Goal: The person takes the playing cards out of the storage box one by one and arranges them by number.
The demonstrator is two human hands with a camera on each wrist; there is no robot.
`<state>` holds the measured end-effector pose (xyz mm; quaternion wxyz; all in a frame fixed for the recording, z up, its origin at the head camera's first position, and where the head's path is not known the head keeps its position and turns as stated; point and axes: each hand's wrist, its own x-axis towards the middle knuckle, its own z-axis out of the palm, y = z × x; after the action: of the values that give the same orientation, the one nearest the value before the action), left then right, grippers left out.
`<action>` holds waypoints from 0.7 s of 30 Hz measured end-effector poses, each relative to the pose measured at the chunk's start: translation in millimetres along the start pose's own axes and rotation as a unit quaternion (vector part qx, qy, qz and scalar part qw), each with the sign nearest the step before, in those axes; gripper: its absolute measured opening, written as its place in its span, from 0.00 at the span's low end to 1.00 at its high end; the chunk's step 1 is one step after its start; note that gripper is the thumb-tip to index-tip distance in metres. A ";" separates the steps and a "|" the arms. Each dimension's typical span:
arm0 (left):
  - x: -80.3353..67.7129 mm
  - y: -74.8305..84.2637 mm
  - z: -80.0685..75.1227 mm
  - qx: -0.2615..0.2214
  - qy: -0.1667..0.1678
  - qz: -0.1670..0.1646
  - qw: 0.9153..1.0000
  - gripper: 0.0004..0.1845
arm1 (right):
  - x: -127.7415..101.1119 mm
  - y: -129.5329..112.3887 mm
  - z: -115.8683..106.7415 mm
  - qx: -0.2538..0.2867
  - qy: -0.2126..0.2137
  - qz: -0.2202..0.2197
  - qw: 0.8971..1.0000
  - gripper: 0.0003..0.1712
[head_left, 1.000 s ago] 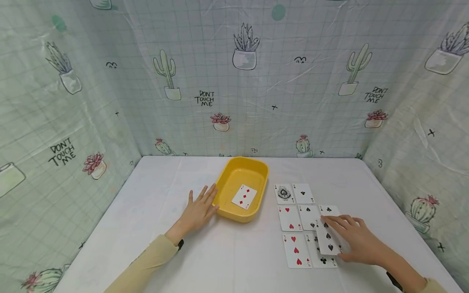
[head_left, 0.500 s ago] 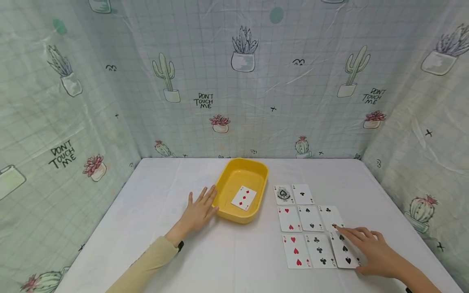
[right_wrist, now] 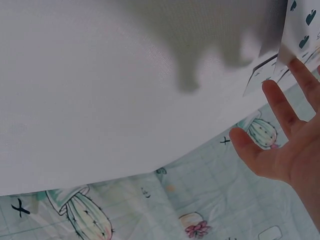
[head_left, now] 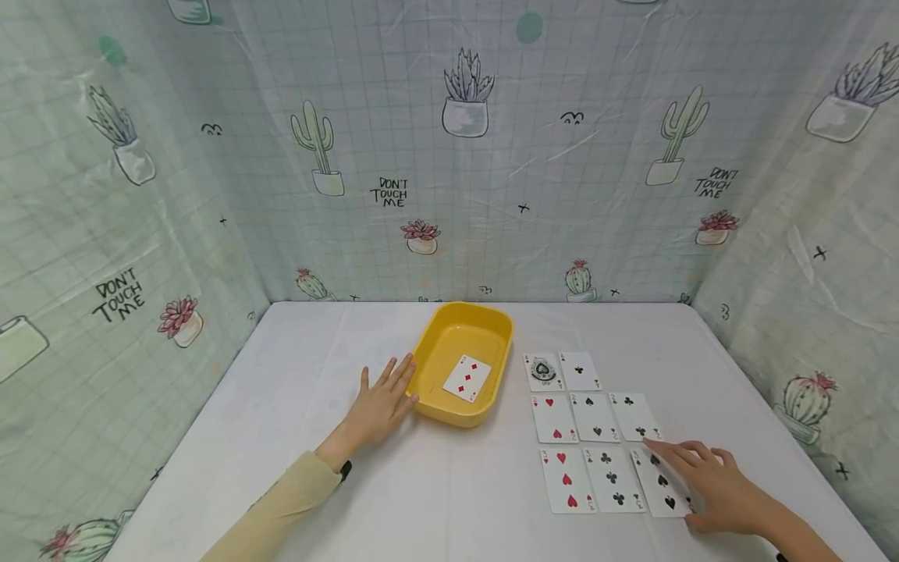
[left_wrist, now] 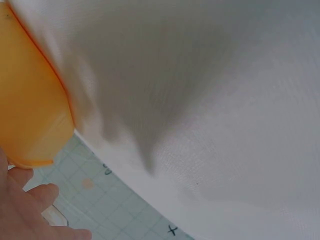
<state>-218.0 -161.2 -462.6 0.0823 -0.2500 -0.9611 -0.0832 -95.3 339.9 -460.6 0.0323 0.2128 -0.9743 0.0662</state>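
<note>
In the head view my left hand (head_left: 375,407) lies with straight, spread fingers against the left side of a yellow plastic tray (head_left: 460,417). Inside the tray is a three of diamonds playing card (head_left: 467,378). My right hand (head_left: 723,492) grips a three of spades playing card (head_left: 662,485) at its ends, fingertips by the top edge and thumb by the lower right corner. This card is slightly slanted, right of a three of clubs (head_left: 612,479) and a three of hearts (head_left: 567,481). The right wrist view shows the spades card (right_wrist: 302,30) beside the fingers.
Above the threes lie a two of hearts (head_left: 555,419), a two of spades (head_left: 595,417) and a two of clubs (head_left: 634,416). Behind them are an ace of spades (head_left: 544,372) and an ace of clubs (head_left: 580,371). A patterned curtain (head_left: 463,179) surrounds the white table (head_left: 316,336).
My right hand has carried the three of spades rightward and toward me, from over the three of clubs to beside it, then shifted it slightly. My left hand has stayed at the tray.
</note>
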 end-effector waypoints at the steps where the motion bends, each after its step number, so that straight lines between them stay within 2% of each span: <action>1: 0.3 0.1 -0.3 -0.002 -0.001 0.000 1.000 0.31 | 0.6 -0.3 -0.5 0.002 -0.001 0.002 1.000 0.59; 11: 0.5 -0.2 1.9 -0.007 -0.004 -0.002 1.000 0.31 | 3.6 -3.7 -2.0 0.021 -0.037 0.036 0.998 0.58; 21: 0.0 -0.4 0.0 -0.014 -0.008 -0.003 1.000 0.32 | 5.5 0.7 0.4 0.016 -0.033 0.023 0.999 0.58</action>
<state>-218.2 -161.5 -462.7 0.0707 -0.2485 -0.9613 -0.0954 -100.7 338.2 -460.6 -0.0044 0.1931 -0.9783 0.0750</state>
